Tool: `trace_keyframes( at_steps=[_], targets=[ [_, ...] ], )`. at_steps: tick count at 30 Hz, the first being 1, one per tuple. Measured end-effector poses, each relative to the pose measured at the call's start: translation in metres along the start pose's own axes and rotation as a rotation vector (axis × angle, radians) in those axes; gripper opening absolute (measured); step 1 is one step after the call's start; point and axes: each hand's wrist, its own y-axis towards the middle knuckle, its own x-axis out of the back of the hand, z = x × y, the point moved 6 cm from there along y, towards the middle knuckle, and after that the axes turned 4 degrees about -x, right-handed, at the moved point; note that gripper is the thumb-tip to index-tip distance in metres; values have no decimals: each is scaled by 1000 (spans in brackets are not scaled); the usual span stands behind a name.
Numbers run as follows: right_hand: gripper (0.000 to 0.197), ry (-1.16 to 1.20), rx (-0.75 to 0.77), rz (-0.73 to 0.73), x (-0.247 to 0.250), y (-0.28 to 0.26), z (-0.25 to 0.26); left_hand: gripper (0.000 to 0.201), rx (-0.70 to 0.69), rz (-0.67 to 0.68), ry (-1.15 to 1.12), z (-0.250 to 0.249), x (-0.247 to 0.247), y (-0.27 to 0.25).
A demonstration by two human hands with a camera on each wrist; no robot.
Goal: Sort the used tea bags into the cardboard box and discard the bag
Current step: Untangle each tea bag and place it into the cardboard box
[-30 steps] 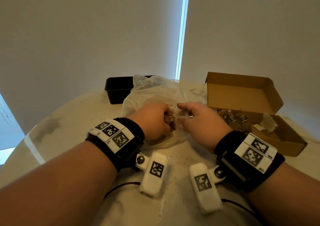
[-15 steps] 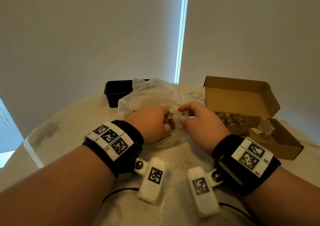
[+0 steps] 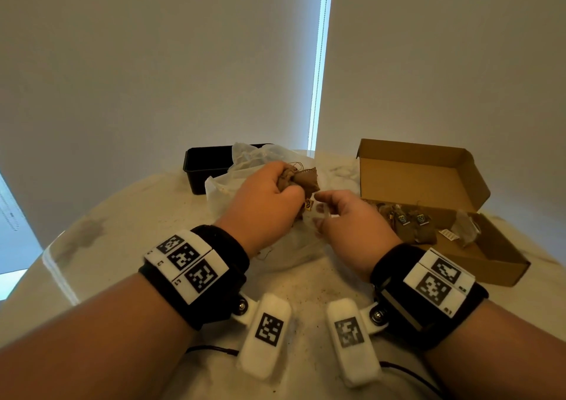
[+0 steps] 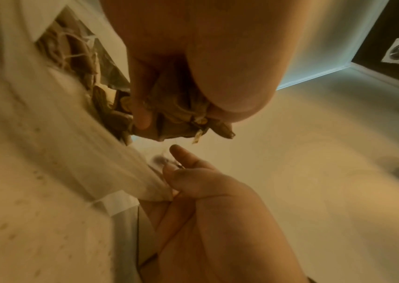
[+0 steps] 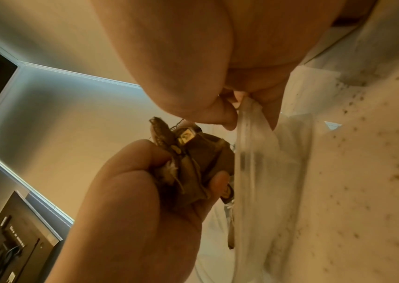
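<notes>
Used tea bags (image 3: 301, 178): brown clump clenched in left hand (image 3: 263, 203), lifted above the plastic bag (image 3: 284, 240), centre of the table (image 3: 122, 216). Small tag (image 3: 308, 205) dangles under the clump on a string. Right wrist view shows the same clump (image 5: 193, 162) with the left fingers (image 5: 220, 181) curled round it; left wrist view shows it (image 4: 181, 118) gripped under thumb and fingers, more tea bags (image 4: 77, 57) visible inside the bag's opening.

Right hand (image 3: 352, 225) just right of the clump, not touching it; pinches the bag's edge (image 5: 249, 118) between thumb and fingers, index finger stretched toward the tag.

Cardboard box (image 3: 428, 185) on the right, lid open and standing up at the far side; several tea bags (image 3: 410, 225) already inside, near its left end. Black tray (image 3: 208, 167) far left, behind the plastic bag and partly hidden by it. Brown crumbs (image 3: 306, 295) scattered on the table, near side, between the wrists.
</notes>
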Motion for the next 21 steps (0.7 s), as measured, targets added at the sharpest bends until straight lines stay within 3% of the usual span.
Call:
trace_keyframes(
  at_steps=[4, 8, 15, 21],
  targets=[
    [49, -9, -2, 22, -3, 4, -4, 26, 185, -24, -326, 4, -4, -4],
    [41, 2, -8, 23, -4, 6, -5, 30, 184, -75, -469, 1, -1, -3],
    [36, -3, -32, 28, -3, 6, -6, 25, 149, -89, -417, 2, 3, 0],
    [48, -3, -43, 45, -6, 6, -4, 19, 172, -90, -417, 11, 0, 2]
  ],
)
